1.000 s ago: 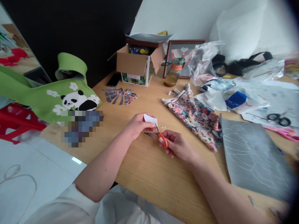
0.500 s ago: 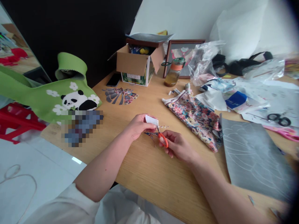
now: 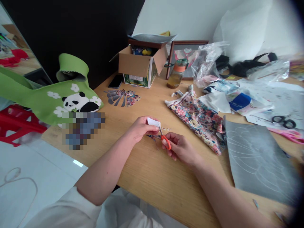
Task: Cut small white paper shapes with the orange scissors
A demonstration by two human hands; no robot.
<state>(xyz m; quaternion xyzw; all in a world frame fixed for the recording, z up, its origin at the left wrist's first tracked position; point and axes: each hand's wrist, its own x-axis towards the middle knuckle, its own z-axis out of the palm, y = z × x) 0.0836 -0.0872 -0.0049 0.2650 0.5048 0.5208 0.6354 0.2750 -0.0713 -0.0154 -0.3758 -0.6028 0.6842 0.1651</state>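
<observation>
Pinched in my left hand (image 3: 142,128) is a small white piece (image 3: 153,122), paper or backed fabric; I cannot tell which. My right hand (image 3: 178,146) grips small scissors (image 3: 166,142) with orange handles, fingers closed round the loops. The blade tips meet the right edge of the white piece. Below both hands, narrow floral scraps (image 3: 155,137) lie on the wooden table (image 3: 152,177). Right of my hands rests a folded floral cloth (image 3: 197,118). Farther back on the left, cut floral and grey pieces (image 3: 122,97) are laid out in a fan.
At the back stand an open cardboard box (image 3: 135,65), a jar with an orange collar (image 3: 175,74) and a picture frame (image 3: 172,53). A phone (image 3: 115,81) lies beside the box. Rightward are a grey patterned sheet (image 3: 256,158) and black-handled scissors (image 3: 283,121). A green panda bag (image 3: 71,91) hangs over the left edge.
The white piece in my left hand has shifted and turned very slightly. My right hand and the scissors stay nearly in place at its edge.
</observation>
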